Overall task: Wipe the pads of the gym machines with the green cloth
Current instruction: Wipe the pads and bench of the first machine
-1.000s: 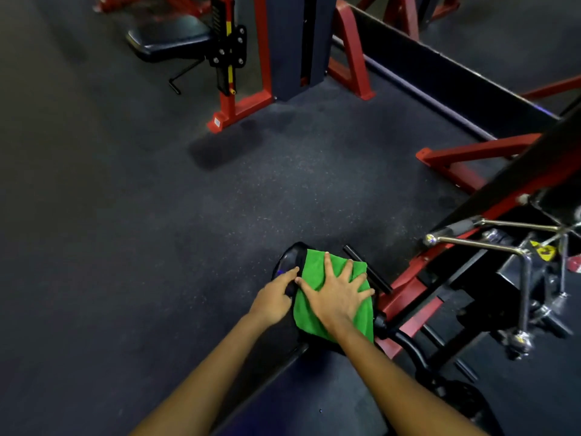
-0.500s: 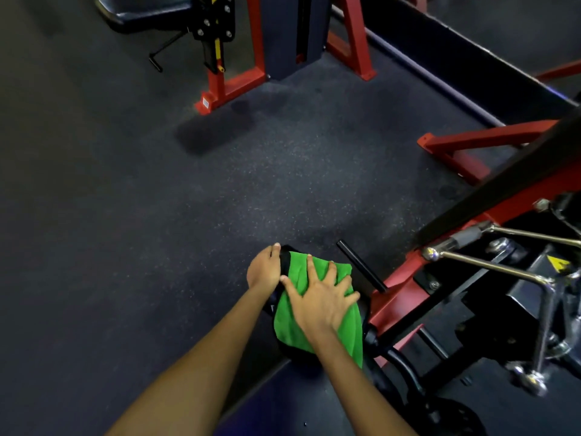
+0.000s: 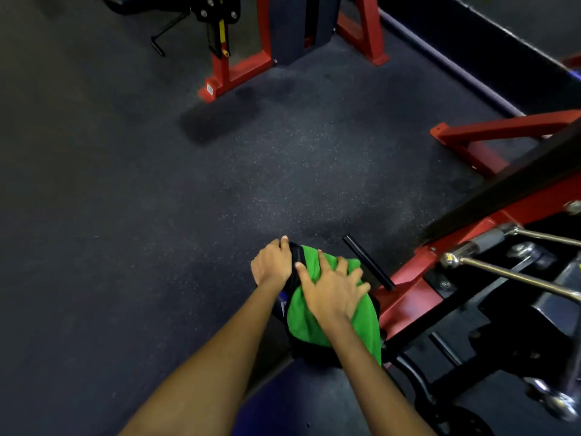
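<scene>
The green cloth (image 3: pixel 303 322) lies draped over a black pad (image 3: pixel 294 258) of the red gym machine at the lower middle. My right hand (image 3: pixel 330 286) presses flat on the cloth with its fingers spread. My left hand (image 3: pixel 272 264) grips the left top edge of the pad, its thumb over the rim. Most of the pad is hidden under the cloth and my hands.
The machine's red frame (image 3: pixel 405 297) and a black handle bar (image 3: pixel 367 262) stand just right of the pad, with chrome rods (image 3: pixel 509 275) beyond. Another red machine (image 3: pixel 239 70) stands at the back. A red floor bar (image 3: pixel 490 127) lies at right. Dark rubber floor spreads left.
My right hand has slid the cloth along the pad toward me and its fingers have turned rightward. My left hand has moved up to the pad's top edge. The view tilted down.
</scene>
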Tool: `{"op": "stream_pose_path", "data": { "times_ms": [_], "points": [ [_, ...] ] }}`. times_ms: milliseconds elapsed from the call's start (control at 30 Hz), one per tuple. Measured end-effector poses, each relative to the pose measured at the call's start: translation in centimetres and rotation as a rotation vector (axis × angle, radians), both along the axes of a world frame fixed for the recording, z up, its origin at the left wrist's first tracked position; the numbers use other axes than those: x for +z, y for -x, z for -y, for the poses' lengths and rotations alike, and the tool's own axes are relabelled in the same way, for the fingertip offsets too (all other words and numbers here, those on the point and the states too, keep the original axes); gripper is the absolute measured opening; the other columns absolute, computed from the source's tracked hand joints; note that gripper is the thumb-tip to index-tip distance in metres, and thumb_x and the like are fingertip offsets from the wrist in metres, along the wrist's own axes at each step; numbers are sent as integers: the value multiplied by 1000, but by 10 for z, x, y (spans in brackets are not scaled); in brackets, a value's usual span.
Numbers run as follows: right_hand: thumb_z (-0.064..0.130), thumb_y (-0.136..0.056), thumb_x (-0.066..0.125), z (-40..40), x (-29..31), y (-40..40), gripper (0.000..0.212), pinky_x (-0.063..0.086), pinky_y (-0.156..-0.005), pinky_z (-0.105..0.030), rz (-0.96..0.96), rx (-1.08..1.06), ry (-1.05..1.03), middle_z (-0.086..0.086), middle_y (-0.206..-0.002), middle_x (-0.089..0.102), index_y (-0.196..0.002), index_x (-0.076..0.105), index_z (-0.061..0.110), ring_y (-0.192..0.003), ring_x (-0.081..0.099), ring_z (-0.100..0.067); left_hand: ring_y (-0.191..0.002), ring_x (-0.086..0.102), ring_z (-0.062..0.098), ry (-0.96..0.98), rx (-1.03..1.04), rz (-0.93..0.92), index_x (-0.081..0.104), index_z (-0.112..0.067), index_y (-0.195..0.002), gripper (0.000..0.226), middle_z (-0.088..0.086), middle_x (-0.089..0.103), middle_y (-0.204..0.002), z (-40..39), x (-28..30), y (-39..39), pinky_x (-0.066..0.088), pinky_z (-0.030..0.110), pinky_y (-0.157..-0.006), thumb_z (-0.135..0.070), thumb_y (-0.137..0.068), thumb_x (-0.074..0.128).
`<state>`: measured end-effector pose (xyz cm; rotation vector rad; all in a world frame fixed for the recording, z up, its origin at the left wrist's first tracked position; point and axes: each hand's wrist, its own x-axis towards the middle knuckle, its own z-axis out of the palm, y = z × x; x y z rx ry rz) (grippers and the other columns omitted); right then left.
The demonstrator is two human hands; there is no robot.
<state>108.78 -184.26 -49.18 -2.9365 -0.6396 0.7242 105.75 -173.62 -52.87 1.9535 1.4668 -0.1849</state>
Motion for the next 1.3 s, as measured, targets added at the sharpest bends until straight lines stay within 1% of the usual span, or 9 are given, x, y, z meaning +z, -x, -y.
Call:
{"op": "stream_pose_path", "data": {
  "times_ms": [200,400,567,633,700,833,1000,1133,1300],
  "points": [
    [62,-91,31,27,-5,-3,58,31,-94,-44,26,170,-73,-2,-146,40,-141,42,35,-122,38,-31,-104,59,34,-37,33,24,69,-8,-103,48,17,67,-108,3,5,4,39,36,-87,-38,-102,30],
    [57,-94,33,38,-1,-14,52,30,-97,-43,3,-89,46,-4,-141,43,-136,48,31,-123,36,-31,-99,59,32,-80,33,61,70,-8,-102,47,17,69,-102,5,2,7,38,36,-90,-37,-102,33],
    [77,-83,31,-28,-8,-34,72,27,-102,-48,-222,64,-50,-7,-144,42,-140,43,34,-130,32,-35,-129,42,19,-122,63,186,66,-10,-118,37,9,59,-129,4,-13,20,14,36,-115,-26,-102,37],
    [75,-83,35,-27,-5,-30,72,28,-101,-48,-185,182,-59,-5,-146,38,-143,36,36,-130,31,-34,-133,38,17,-144,86,265,62,-8,-123,36,7,56,-133,8,-17,29,6,35,-115,-24,-102,37],
    [65,-88,39,-6,-2,-18,61,32,-98,-46,-73,268,-86,-3,-145,39,-143,36,38,-124,36,-32,-132,41,18,-148,122,380,62,-13,-124,44,3,56,-134,14,-22,39,9,37,-115,-32,-99,30],
    [55,-74,37,46,9,6,59,47,-75,-44,132,262,-107,-8,-122,62,-123,63,31,-95,57,-36,-132,41,14,-70,137,483,55,-21,-131,55,-2,51,-139,21,-28,55,15,40,-116,-36,-93,17],
    [58,-93,35,15,7,-35,55,29,-100,-45,-92,-120,15,-10,-141,44,-136,49,26,-126,36,-35,-132,42,14,-22,61,547,48,-18,-137,57,-3,49,-140,15,-29,62,25,45,-114,-45,-95,20],
    [80,-80,34,-22,3,-33,79,25,-103,-50,-196,96,-56,-9,-144,42,-141,42,32,-131,31,-36,-130,43,21,32,142,523,43,-12,-139,53,6,48,-141,11,-26,58,27,47,-112,-37,-94,29],
    [64,-83,34,38,7,-8,66,32,-97,-43,48,266,-115,-2,-148,37,-143,37,36,-123,38,-33,-131,43,20,-4,200,495,39,-11,-139,42,6,48,-141,5,-11,19,20,45,-115,-27,-100,43]
  ]
}}
